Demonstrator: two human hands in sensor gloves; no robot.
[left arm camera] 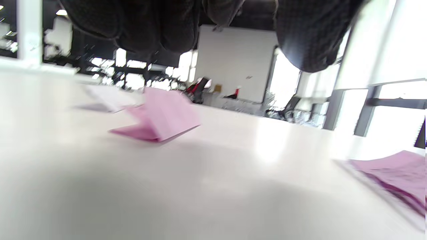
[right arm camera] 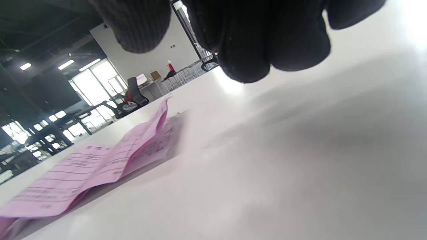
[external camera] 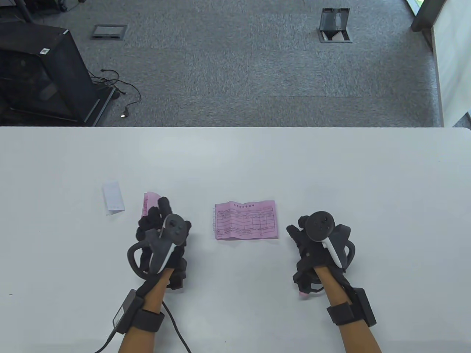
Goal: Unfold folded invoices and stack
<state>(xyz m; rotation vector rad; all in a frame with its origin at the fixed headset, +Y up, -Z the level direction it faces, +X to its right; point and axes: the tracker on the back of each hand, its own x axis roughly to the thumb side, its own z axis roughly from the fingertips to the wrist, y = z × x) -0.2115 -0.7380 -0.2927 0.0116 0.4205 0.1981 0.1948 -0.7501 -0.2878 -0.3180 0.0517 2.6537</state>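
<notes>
- Table view: the unfolded pink invoice (external camera: 245, 220) lies flat at the centre of the table (external camera: 331, 165). The folded pink invoice (external camera: 149, 203) lies just beyond my left hand (external camera: 162, 235); a folded white slip (external camera: 113, 197) sits further left. My right hand (external camera: 318, 242) holds nothing.
- Left wrist view: the folded invoice (left arm camera: 156, 118) tents slightly, its top flap lifted. Thin, limp, light paper; I judge that raised edge the place to pinch. Fingers (left arm camera: 307, 40) hang above it, gripping nothing.
- Right wrist view: the flat sheet (right arm camera: 100, 160) keeps springy creases; fingers (right arm camera: 260, 43) loose, clear of it.
</notes>
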